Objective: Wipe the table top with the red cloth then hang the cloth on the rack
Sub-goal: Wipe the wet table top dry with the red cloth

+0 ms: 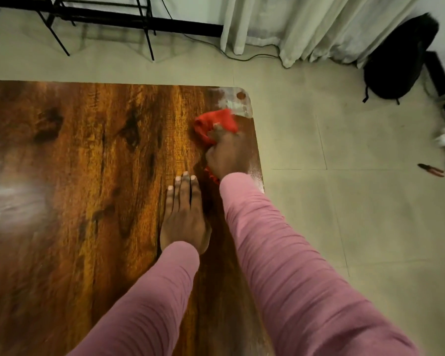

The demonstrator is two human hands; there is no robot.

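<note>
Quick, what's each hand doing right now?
Left hand: open, flat on the table.
Right hand: closed on the red cloth.

— How do the hands sit?
— The left hand [183, 217] lies flat, palm down, fingers [183, 186] straight and close together. The right hand [225, 152], ahead of those fingers, is curled closed, its pink sleeve [280, 253] stretched forward.

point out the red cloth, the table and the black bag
red cloth [216, 119], head view, on its bunched top fold
table [88, 150], head view, on bare wood
black bag [398, 60], head view, on its body
</note>
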